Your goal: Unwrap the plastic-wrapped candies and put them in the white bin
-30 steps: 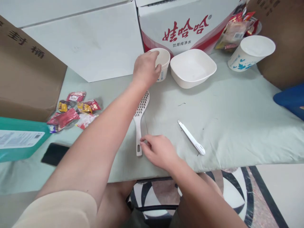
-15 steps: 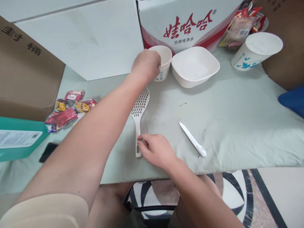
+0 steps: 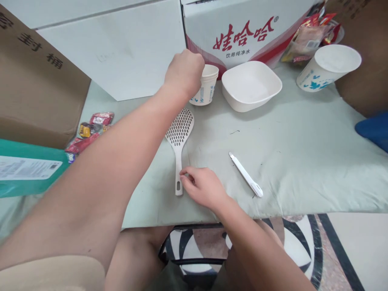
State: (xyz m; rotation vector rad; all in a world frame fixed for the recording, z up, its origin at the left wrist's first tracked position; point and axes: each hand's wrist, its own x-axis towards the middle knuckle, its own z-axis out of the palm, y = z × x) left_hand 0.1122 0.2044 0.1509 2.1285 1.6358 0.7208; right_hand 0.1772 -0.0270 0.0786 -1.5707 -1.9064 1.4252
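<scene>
- The right hand (image 3: 204, 186) is nearest me: curled fingers, thumb and index tips close together at the handle edge of the white plastic skimmer (image 3: 180, 133). Can't tell if they're pinching it.
- That skimmer is my landmark: rounded head full of small holes, slim handle, flat on the wrinkly pale green cloth (image 3: 303, 161).
- Right of the skimmer, a slim white plastic cutter (image 3: 245, 175) lies at a slant.
- Left of the skimmer, shiny red and yellow plastic-wrapped snacks (image 3: 86, 135), partly behind the forearm.
- Just beyond the skimmer's head, the left hand (image 3: 185, 74) is balled up at the nested white paper cups with blue print (image 3: 204, 91). Fingertips are hidden, so can't tell how tightly they're closed or on what.
- Beyond and right of the skimmer, a smooth white rounded-square bowl (image 3: 251, 87), empty.
- Farther right of the skimmer, a big white paper cup with blue leaf print (image 3: 327, 68); contents unclear. Behind it, colourful packets (image 3: 312, 38) fill a clear container.
</scene>
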